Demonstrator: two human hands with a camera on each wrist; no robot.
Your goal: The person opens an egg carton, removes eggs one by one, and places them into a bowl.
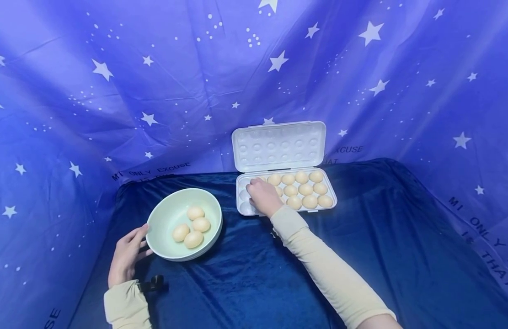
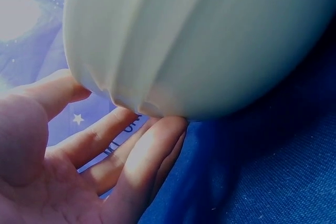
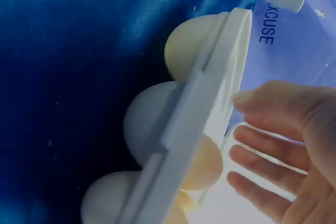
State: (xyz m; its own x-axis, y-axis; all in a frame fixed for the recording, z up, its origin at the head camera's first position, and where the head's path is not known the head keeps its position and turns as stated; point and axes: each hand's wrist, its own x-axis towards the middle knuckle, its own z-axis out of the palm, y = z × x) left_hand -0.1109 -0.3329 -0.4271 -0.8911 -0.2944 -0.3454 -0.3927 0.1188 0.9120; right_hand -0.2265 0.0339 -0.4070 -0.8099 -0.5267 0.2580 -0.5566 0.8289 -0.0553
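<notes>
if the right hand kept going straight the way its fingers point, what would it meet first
Probably the back row of the egg tray: the right hand points up and left over its left end. Beyond that stands the open lid. Depth is unclear from these views.

**Surfaces and finishes**

The cloth (image 1: pixel 402 237) over the bench is dark blue with a velvety sheen, creased and finely woven up close. The backdrop (image 1: pixel 155 91) is thin printed fabric, slightly shiny. The bowl (image 1: pixel 161 219) looks like smooth matt pale green plastic. The tray (image 1: pixel 241 208) is white translucent plastic, glossy on its lid (image 1: pixel 278 146). The eggs (image 1: pixel 305 189) have matt tan shells.
</notes>
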